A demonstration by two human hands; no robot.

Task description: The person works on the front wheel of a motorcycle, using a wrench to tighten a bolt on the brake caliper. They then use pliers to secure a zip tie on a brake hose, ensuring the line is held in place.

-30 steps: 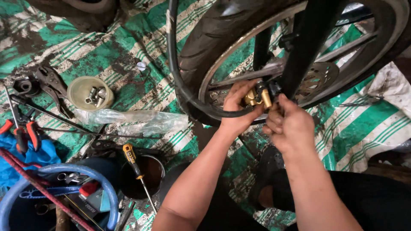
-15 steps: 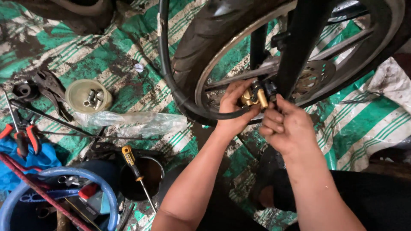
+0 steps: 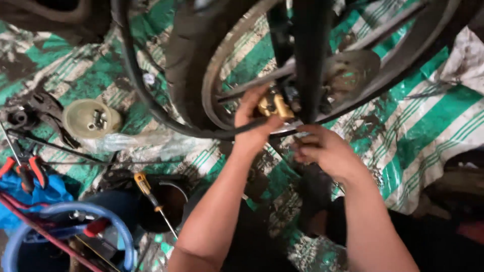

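Green-and-white striped tarp point(image 3: 418, 126) covers the floor under a raised motorcycle wheel point(image 3: 201, 65). Head view: your left hand point(image 3: 254, 123) closes around the gold brake caliper point(image 3: 275, 106) at the disc point(image 3: 353, 73), steadying it; your right hand point(image 3: 327, 151) pinches something beneath, unclear what. Screwdriver point(image 3: 146, 189) lies within reach.
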